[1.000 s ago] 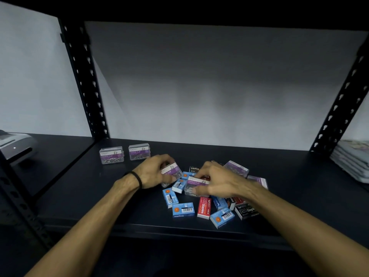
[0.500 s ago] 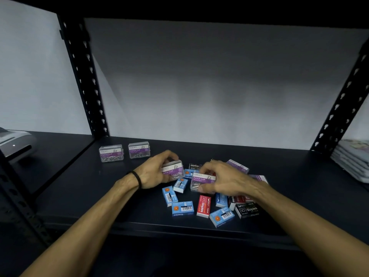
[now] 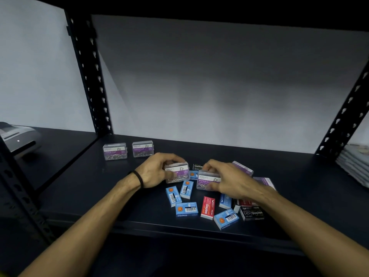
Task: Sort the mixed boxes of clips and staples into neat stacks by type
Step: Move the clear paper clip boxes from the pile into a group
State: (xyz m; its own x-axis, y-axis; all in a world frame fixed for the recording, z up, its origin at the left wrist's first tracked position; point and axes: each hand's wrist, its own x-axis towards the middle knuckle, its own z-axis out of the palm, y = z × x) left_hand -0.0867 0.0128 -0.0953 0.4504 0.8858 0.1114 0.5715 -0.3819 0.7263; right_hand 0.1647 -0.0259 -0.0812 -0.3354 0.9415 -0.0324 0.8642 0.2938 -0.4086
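At the far left a grey machine (image 3: 19,139) sits on the neighbouring shelf. On the dark shelf (image 3: 83,188), two clear paper clip boxes (image 3: 115,151) and (image 3: 142,148) stand side by side near the back left. The left hand (image 3: 157,169), a black band (image 3: 139,178) on its wrist, grips another clip box (image 3: 177,172) with curled fingers. Just beside it, the right hand (image 3: 229,181) clamps a fourth clip box (image 3: 206,179) above the jumble. In front lie blue staple boxes (image 3: 186,209), a red staple box (image 3: 207,207) and a black staple box (image 3: 252,213), some touching. More purple-labelled clip boxes (image 3: 242,168) lie behind the right hand. Stacked papers (image 3: 354,164) rest at the far right.
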